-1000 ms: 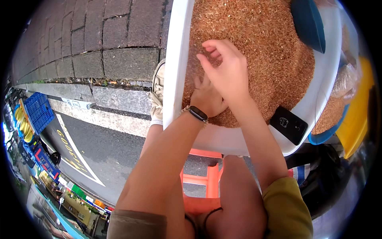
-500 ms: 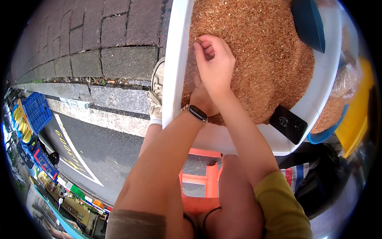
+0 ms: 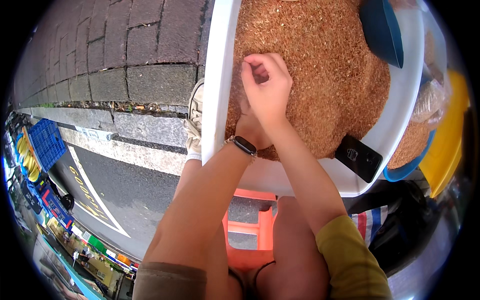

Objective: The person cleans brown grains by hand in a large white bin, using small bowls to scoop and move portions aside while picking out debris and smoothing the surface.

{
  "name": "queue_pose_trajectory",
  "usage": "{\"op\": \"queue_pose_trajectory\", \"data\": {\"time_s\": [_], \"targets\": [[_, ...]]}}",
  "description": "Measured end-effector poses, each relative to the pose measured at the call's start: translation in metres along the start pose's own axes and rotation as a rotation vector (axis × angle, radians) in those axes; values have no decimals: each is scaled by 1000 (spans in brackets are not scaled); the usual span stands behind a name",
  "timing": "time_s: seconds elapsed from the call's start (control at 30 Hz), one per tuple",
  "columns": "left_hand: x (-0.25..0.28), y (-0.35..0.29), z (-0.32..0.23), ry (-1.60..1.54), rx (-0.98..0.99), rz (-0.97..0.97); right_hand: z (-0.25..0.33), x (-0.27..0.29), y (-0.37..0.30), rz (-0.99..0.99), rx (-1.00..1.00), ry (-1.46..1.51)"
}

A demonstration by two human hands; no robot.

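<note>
In front of me a white tub (image 3: pixel 218 75) holds a heap of tiny reddish-brown dried pieces (image 3: pixel 320 85), too fine to name surely. My right hand (image 3: pixel 267 82) is over the left part of the heap, thumb and forefinger pinched together. Whatever is at the fingertips is too small to make out. Beneath it, my left hand (image 3: pixel 251 125) rests low at the heap, its fingers hidden by the right hand. A dark smartwatch (image 3: pixel 245 145) and a beaded bracelet circle the left wrist.
A dark blue scoop (image 3: pixel 381 32) lies at the tub's far right. A black phone (image 3: pixel 358 157) lies by its near right rim. Beyond stand a blue basin (image 3: pixel 400 174) and a yellow container (image 3: pixel 447 135). An orange stool (image 3: pixel 260 227) is below; pavement lies left.
The view has shifted slightly, so the tub sits a little further left. My right hand appears slightly lower in view, still pinching. My left hand stays beneath it.
</note>
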State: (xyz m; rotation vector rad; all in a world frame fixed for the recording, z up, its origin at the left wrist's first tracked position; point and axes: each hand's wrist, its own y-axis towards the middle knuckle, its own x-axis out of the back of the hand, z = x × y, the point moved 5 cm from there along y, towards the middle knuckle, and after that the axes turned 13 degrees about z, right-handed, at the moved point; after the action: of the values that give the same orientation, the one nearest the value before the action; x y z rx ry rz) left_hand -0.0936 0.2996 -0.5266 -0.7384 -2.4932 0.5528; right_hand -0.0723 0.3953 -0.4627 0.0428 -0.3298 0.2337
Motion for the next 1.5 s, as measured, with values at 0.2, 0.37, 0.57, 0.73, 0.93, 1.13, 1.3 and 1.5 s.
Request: {"op": "queue_pose_trajectory", "data": {"time_s": [0.2,0.37,0.57,0.73,0.93,1.13,1.3,1.5], "targets": [[11,0,-18,307,138,94,-1,9,2,-1,5,59],[14,-2,-31,415,135,91,3,18,0,20,33,187],[7,-3,-16,466,63,-75,22,31,3,-20,43,331],[3,2,-20,544,141,-65,31,44,14,61,100,265],[6,-3,-21,553,166,-18,39,56,25,73,85,176],[7,-7,-22,619,241,64,66,84,55,-130,106,116],[2,-6,-17,633,111,-53,64,87,93,-102,-8,167],[-2,-7,-16,688,98,-102,18,95,58,-112,-132,84]]}}
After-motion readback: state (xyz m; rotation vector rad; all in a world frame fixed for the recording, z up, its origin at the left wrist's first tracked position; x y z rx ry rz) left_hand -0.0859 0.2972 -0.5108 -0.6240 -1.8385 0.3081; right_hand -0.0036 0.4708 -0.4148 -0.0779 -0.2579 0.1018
